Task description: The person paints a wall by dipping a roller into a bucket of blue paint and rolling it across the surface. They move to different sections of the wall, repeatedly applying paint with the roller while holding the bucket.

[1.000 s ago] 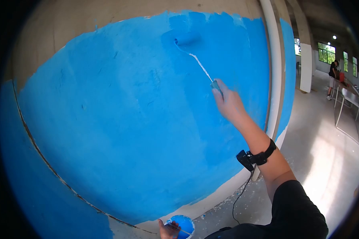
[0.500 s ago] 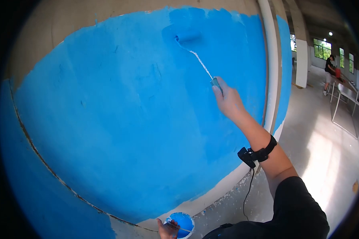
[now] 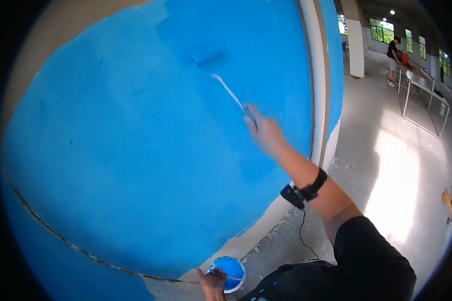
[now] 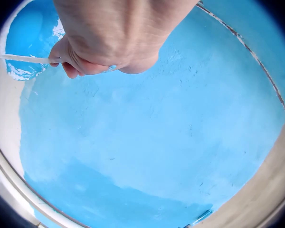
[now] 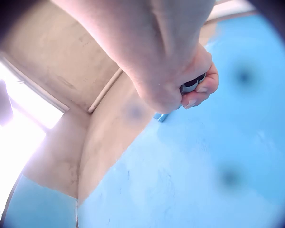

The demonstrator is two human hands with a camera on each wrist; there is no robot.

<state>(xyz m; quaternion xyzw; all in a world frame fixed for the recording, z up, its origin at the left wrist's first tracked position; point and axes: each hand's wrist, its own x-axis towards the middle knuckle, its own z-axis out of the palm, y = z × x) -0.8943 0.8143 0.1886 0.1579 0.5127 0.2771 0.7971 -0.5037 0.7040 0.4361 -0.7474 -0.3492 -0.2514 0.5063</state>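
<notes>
A paint roller (image 3: pixel 228 90), its sleeve (image 3: pixel 209 58) blue and its thin frame whitish, is gripped by the handle in the right hand (image 3: pixel 267 133) and tilted up toward the left before a blue wall (image 3: pixel 130 130), the sleeve blurred over a darker patch. A round, white-rimmed bucket (image 3: pixel 234 289), coated inside with blue paint, is held by its pale bail (image 4: pixel 26 59) in the left hand (image 3: pixel 213 285), near the wall's lower edge.

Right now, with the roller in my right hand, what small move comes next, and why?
Perhaps roll left: the roller, held in your right hand, is near the left edge of the darker blue paint; paler paint lies beyond.
</notes>
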